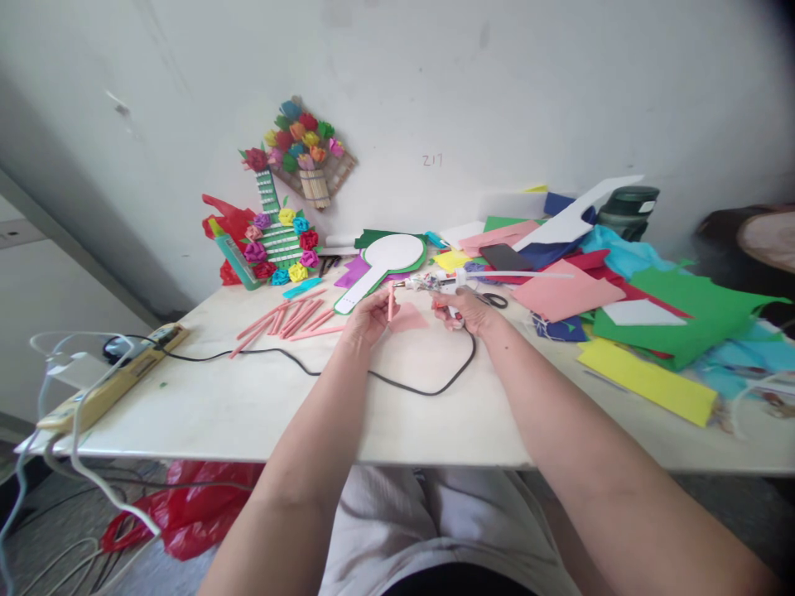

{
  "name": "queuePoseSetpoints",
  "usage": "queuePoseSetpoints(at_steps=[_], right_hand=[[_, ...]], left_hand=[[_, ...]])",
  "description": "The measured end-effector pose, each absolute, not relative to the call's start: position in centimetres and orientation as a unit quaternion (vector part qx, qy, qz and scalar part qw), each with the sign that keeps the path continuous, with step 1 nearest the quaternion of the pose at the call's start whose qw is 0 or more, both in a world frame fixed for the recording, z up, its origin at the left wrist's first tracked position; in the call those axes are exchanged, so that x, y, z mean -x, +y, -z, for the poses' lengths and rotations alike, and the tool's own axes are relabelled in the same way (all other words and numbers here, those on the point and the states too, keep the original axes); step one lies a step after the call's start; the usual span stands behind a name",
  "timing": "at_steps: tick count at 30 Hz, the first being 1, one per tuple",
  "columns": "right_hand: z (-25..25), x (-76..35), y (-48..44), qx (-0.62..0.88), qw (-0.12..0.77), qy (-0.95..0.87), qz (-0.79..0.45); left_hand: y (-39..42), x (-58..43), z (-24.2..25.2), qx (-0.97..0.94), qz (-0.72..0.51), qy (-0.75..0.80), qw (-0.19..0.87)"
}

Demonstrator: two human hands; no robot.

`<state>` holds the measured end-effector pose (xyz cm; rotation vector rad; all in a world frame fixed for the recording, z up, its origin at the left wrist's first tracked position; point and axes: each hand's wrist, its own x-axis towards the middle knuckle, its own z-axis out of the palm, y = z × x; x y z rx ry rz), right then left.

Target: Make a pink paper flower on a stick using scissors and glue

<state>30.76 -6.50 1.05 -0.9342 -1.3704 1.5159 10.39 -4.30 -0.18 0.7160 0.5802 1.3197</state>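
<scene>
My right hand is closed round a hot glue gun, its nozzle pointing left. A long white glue stick runs out of the gun's back end. In my left hand a pink rolled paper stick is pinched upright, with the nozzle close to its top; I cannot tell if they touch. A piece of pink paper lies on the table between my hands. Several more pink paper rolls are spread left of my left hand. Behind it lies a white paddle-shaped cutout edged in green.
A black cord loops over the table from a power strip. A glue bottle and paper-flower crafts stand at the back left. Scissors, a phone and coloured paper lie to the right.
</scene>
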Motion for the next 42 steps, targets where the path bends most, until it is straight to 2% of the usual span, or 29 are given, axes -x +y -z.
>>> queuePoseSetpoints(at_steps=[11,24,42], right_hand=[[-0.93,-30.95,-6.53,0.383,0.394,-0.573,-0.608],[-1.42,-30.62,-6.88,0.408,0.398,-0.568,-0.593],[-1.20,-30.70,-6.59,0.398,0.453,-0.549,-0.579]], left_hand=[[-4.24,-10.36,0.15,-0.309,-0.613,0.272,0.674],[-4.05,-10.33,0.42,-0.335,-0.597,0.251,0.685],[-4.48,-10.48,-0.04,-0.358,-0.576,0.300,0.670]])
